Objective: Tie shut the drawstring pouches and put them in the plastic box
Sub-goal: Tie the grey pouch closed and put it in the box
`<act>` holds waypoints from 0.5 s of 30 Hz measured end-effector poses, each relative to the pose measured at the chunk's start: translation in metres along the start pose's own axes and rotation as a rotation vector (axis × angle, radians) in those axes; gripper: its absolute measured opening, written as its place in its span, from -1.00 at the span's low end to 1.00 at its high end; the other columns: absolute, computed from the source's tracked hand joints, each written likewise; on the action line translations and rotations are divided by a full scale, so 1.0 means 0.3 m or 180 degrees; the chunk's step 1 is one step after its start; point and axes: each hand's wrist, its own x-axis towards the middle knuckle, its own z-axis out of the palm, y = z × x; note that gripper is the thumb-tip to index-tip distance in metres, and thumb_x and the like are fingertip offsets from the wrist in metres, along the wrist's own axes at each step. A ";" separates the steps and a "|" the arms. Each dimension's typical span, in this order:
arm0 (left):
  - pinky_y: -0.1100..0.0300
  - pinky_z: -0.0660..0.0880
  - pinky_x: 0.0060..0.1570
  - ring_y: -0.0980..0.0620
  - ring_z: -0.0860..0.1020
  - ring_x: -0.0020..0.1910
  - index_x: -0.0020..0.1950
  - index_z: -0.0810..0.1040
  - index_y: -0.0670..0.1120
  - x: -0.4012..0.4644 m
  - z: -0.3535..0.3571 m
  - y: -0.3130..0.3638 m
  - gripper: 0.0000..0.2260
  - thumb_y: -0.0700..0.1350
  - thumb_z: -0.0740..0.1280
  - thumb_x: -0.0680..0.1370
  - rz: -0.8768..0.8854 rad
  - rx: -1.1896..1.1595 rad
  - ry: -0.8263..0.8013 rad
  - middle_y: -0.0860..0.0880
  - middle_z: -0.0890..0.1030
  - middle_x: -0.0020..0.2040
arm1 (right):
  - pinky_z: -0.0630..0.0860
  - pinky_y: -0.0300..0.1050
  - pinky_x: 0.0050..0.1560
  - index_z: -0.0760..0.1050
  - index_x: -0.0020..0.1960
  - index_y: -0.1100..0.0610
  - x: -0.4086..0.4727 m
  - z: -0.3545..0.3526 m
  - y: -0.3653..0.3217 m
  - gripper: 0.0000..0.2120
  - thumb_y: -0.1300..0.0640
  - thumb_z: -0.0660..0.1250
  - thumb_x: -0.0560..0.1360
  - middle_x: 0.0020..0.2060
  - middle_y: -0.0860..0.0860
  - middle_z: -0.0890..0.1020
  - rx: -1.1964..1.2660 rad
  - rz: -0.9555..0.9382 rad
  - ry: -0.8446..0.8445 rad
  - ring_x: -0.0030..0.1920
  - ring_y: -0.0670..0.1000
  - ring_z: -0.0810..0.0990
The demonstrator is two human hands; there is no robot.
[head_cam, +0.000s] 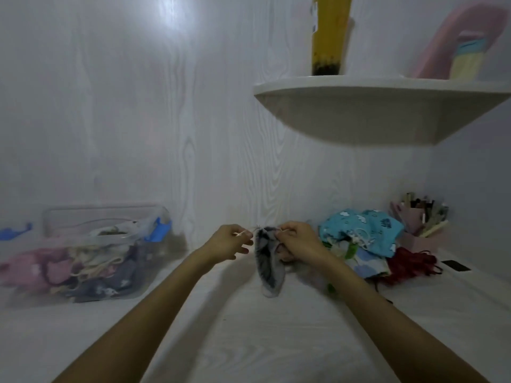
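Many loose pouches beside hands.

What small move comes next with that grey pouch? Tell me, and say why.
Probably pull the cord ends apart to cinch the mouth. The left hand and right hand each pinch a cord at the top of the grey pouch, which hangs above the table, not yet in the plastic box.

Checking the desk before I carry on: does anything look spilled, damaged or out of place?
Nothing looks spilled or damaged. The plastic box sits upright at the left with pouches inside. The untied pouches lie in a loose heap at the right, and a grey pouch hangs between both hands, as expected mid-task.
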 end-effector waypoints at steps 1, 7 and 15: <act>0.18 0.48 -0.05 0.05 0.57 -0.02 0.15 0.49 -0.13 -0.021 -0.037 -0.012 -0.78 -0.03 0.24 0.60 -0.0088 -0.0005 -0.0096 -0.06 0.59 0.10 | 0.38 -0.34 -0.61 0.50 -0.07 0.22 0.004 0.052 -0.029 -0.94 0.27 0.26 0.55 -0.42 0.06 0.47 0.0227 0.0086 -0.0067 -0.65 -0.20 0.45; 0.29 0.44 -0.28 0.13 0.52 -0.20 0.18 0.47 -0.13 -0.040 -0.210 -0.097 -0.63 -0.16 0.46 0.41 -0.0077 -0.0023 0.0470 0.00 0.56 -0.08 | 0.61 -0.29 -0.21 0.48 0.01 0.26 0.023 0.268 -0.171 -0.91 0.26 0.23 0.57 -0.13 0.18 0.61 0.1409 0.0212 -0.0647 -0.23 -0.02 0.64; 0.25 0.50 -0.20 0.18 0.57 -0.26 -0.13 0.63 0.08 -0.165 -0.234 -0.144 -0.91 -0.03 0.47 0.40 0.0917 0.1467 0.0730 0.15 0.62 -0.26 | 0.58 -0.18 -0.28 0.51 0.03 0.19 -0.084 0.210 -0.061 -0.88 0.21 0.35 0.50 -0.19 0.12 0.66 0.0043 0.0237 -0.0646 -0.28 0.02 0.65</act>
